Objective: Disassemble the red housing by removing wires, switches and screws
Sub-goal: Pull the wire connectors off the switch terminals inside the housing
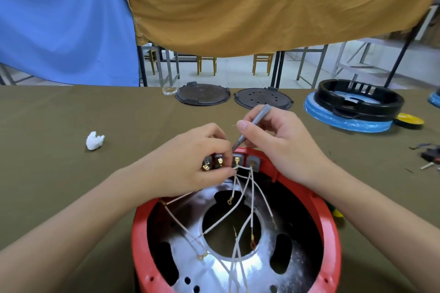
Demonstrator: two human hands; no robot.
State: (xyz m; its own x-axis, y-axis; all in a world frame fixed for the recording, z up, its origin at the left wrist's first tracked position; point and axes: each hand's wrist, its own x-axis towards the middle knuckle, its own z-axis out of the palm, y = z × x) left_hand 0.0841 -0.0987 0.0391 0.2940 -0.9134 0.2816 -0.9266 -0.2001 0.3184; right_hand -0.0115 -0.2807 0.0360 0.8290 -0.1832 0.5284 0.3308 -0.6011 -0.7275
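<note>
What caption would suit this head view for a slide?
Left hand pinches a wire at the red housing's switches while the right hand holds a grey tool.

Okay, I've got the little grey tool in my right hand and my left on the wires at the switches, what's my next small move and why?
Probably lever the brass terminal off the grey switch block with the thin grey metal tool while the left hand pulls its white wire. The tip already sits there, and wires remain plugged in the red round housing.
</note>
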